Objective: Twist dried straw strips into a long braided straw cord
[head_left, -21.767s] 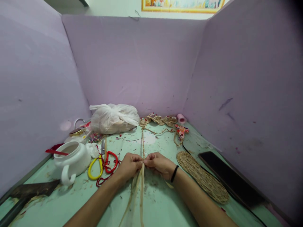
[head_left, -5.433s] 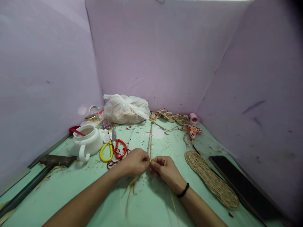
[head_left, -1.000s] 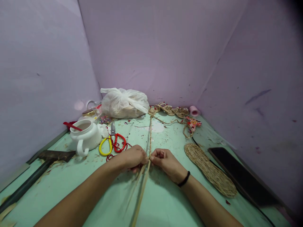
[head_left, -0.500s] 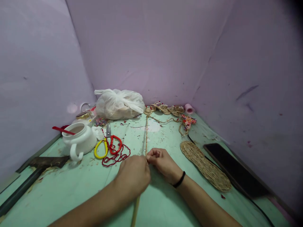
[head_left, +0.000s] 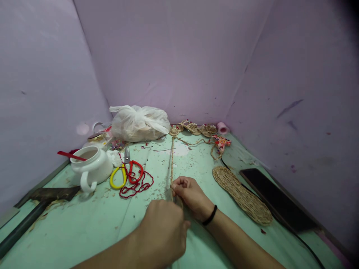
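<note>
A thin twisted straw cord [head_left: 172,160] runs down the middle of the table from the far side to my hands. My right hand [head_left: 191,195], with a black band on its wrist, pinches the near end of this cord between thumb and fingers. Closer to me, my left hand [head_left: 164,229] is closed in a fist, seen from its back. A loose straw strand [head_left: 179,203] bends from the pinch toward the left fist, whose fingers mostly hide it. Right of my hands lies a woven straw sole [head_left: 242,196].
To the left are scissors [head_left: 119,177] with red thread [head_left: 140,188], a white pot [head_left: 94,166] and a hammer-like tool [head_left: 53,194]. A white plastic bag [head_left: 140,125], coiled straw pieces [head_left: 192,127] and a pink spool [head_left: 223,128] line the back. A phone [head_left: 276,198] lies right.
My left hand has moved toward me and slightly right, away from my right hand. The right hand keeps its pinch on the cord. The view has shifted a little.
</note>
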The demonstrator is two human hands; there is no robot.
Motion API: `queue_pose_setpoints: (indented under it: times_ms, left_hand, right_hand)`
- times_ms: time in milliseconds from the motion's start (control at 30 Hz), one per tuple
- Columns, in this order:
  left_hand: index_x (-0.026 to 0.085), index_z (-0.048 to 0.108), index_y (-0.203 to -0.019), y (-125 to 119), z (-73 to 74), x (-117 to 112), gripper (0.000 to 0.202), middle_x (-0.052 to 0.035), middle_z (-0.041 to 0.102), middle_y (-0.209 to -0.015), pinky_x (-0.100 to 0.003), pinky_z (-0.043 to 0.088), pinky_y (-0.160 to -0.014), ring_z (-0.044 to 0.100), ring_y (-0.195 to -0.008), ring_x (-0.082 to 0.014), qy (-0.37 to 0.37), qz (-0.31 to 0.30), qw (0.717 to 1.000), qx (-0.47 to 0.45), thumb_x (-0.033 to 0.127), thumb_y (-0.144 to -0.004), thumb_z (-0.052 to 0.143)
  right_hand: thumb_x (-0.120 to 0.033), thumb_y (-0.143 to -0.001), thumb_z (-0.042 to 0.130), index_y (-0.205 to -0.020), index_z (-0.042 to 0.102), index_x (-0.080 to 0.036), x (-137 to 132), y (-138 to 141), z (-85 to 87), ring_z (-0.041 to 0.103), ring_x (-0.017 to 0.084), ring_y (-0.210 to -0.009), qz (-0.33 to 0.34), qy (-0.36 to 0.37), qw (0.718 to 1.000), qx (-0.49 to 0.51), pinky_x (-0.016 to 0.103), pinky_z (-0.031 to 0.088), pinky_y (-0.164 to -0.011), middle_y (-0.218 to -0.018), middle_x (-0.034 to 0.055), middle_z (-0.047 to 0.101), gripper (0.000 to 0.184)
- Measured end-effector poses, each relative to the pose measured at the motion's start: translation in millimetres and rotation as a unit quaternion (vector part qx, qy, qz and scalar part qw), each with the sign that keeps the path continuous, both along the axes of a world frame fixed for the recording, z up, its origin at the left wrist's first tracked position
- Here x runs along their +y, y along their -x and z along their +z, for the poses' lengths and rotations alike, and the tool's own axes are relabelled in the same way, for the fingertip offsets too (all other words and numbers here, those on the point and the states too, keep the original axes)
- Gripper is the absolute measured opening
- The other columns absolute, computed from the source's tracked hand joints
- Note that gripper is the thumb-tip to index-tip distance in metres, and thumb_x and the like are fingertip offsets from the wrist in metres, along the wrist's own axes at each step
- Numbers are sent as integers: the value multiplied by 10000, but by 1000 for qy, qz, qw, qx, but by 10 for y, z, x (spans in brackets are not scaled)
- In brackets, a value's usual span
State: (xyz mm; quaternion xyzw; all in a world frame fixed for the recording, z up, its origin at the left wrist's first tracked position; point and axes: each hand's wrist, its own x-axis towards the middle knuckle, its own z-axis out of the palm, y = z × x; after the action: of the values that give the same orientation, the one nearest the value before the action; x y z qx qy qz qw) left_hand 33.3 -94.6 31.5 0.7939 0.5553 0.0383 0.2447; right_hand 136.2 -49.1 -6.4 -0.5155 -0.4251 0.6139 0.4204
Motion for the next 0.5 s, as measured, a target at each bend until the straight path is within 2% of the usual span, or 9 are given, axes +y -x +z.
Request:
queue_pose_setpoints:
  times_ms: [67, 100, 167, 233, 267, 333, 400, 433, 500]
  left_hand:
    - [140, 601, -550, 107, 113, 116, 370, -77, 532, -514, -259, 287, -500, 512, -535, -180, -21, 18, 1000, -8, 465, -699, 505]
    - [143, 581, -531, 152, 148, 190, 393, -57, 514, -491, -248, 280, -486, 493, -510, -156, -35, 57, 997, -31, 483, -705, 487]
    - [144, 599, -673, 208, 159, 337, 317, -38, 551, -561, -224, 292, -469, 490, -504, -125, -37, 148, 981, -118, 436, -716, 482]
    - [142, 577, -853, 220, 106, 450, 273, -11, 556, -559, -207, 282, -407, 451, -407, -96, 105, 190, 953, -209, 355, -705, 494]
    - [134, 561, -883, 216, 66, 487, 269, -4, 559, -556, -199, 271, -377, 426, -366, -84, 187, 191, 929, -255, 311, -690, 499]
    - [118, 552, -800, 204, -13, 531, 203, -5, 560, -545, -186, 251, -333, 387, -321, -62, 306, 181, 874, -331, 243, -645, 511]
    - [114, 534, -657, 200, -67, 554, 108, -1, 543, -514, -172, 245, -315, 374, -314, -47, 337, 185, 843, -376, 204, -598, 526]
    - [115, 522, -606, 202, -80, 562, 87, 9, 519, -477, -170, 242, -308, 367, -307, -46, 333, 195, 841, -379, 200, -588, 528]
    - [121, 509, -541, 209, -83, 577, 102, 29, 455, -394, -175, 237, -301, 347, -286, -53, 305, 213, 861, -347, 207, -596, 515]
  right_hand:
    - [-170, -570, 576, -559, 487, -140, 6, -12, -2, 386, 53, -418, 6, -7, 1000, 11, 191, 272, -432, -453, -28, 502, 94]
    - [-176, -569, 585, -557, 485, -140, 6, -15, -1, 384, 51, -418, 11, -10, 1000, 18, 189, 272, -429, -456, -28, 500, 107]
    - [-190, -572, 598, -551, 479, -138, 3, -14, 0, 376, 45, -411, 18, -20, 999, 24, 187, 265, -421, -465, -23, 502, 132]
    - [-207, -578, 603, -556, 467, -141, 2, -8, -4, 384, 47, -400, 21, -29, 999, 26, 188, 265, -416, -456, -24, 499, 152]
    - [-222, -588, 598, -567, 459, -147, 4, -6, -8, 393, 54, -390, 27, -32, 999, 29, 190, 270, -414, -439, -28, 491, 159]
    - [-250, -619, 572, -598, 450, -159, 19, -11, -21, 421, 72, -382, 47, -43, 997, 34, 199, 289, -420, -407, -37, 475, 154]
    - [-252, -642, 545, -614, 452, -160, 45, -32, -35, 448, 82, -409, 71, -66, 995, 18, 205, 310, -441, -431, -27, 495, 135]
    - [-235, -643, 539, -614, 456, -156, 57, -46, -41, 454, 80, -432, 81, -79, 994, -1, 205, 315, -453, -463, -18, 512, 119]
    - [-185, -631, 531, -612, 458, -151, 75, -70, -47, 447, 73, -466, 94, -97, 990, -43, 199, 315, -468, -516, -12, 522, 83]
